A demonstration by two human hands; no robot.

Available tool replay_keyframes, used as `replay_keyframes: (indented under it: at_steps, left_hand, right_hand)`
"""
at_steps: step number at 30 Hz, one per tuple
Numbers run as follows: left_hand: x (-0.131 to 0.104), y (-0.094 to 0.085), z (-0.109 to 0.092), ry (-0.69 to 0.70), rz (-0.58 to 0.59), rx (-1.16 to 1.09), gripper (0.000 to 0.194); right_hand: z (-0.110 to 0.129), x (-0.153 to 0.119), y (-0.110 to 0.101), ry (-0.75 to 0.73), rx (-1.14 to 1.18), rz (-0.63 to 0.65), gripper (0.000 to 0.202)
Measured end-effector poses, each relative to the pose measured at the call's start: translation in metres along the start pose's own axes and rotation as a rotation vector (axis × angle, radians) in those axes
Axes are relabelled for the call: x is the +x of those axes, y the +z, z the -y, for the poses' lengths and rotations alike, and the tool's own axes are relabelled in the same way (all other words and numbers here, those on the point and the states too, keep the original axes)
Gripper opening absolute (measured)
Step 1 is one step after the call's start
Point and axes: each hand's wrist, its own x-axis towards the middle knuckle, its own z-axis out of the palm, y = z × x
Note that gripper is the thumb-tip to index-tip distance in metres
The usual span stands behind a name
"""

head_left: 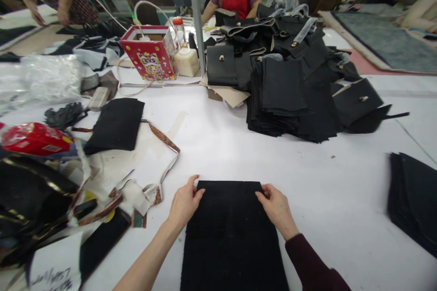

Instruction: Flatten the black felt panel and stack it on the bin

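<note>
A long black fabric piece (234,241) lies on the white table in front of me, its near end running out of view at the bottom. My left hand (186,200) pinches its far left corner between thumb and fingers. At the far right corner, my right hand (275,204) grips the edge the same way. The far edge between the two hands looks straight and flat. Beyond it stands a stack of black cut pieces (283,90), and another black stack (414,197) is at the right edge.
Scraps and trim strips (164,138) litter the left side, beside a red packet (36,138) and a small black piece (118,125). Farther back are a red box (150,54), a glue-like tub (187,62), a metal post (196,17) and heaped black bag parts (273,31). Other people work behind.
</note>
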Motion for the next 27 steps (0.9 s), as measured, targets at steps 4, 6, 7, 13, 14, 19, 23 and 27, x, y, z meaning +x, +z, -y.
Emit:
replay_keyframes:
  at_steps: [4,6,7,13,14,19,23,27]
  left_hand:
    - [-0.001,0.000,0.001,0.012,-0.026,-0.054,0.040]
    - [-0.004,0.000,0.003,0.026,-0.081,-0.130,0.039]
    - [-0.007,0.000,0.004,0.036,-0.120,-0.167,0.039]
    - [-0.054,0.008,0.013,0.076,-0.247,-0.213,0.049]
    - [-0.065,0.012,0.015,0.082,-0.234,-0.187,0.052]
    - [-0.109,0.032,0.020,0.117,-0.111,-0.003,0.069]
    - [-0.119,0.039,0.019,0.157,-0.070,0.089,0.076]
    - [-0.119,0.042,0.020,0.187,-0.090,0.149,0.074]
  right_hand:
    - [-0.004,-0.001,0.002,-0.043,-0.047,-0.054,0.025]
    - [-0.008,-0.002,0.001,-0.112,-0.063,-0.125,0.032]
    - [-0.010,-0.004,0.000,-0.142,-0.056,-0.167,0.037]
    - [0.005,-0.025,-0.008,-0.307,-0.118,-0.240,0.054]
    - [0.012,-0.030,-0.008,-0.338,-0.176,-0.223,0.056]
    - [0.036,-0.055,0.009,-0.429,-0.467,-0.195,0.062]
    - [0.020,-0.062,0.032,-0.476,-0.602,-0.083,0.072]
    - [0.008,-0.065,0.040,-0.462,-0.636,-0.041,0.076]
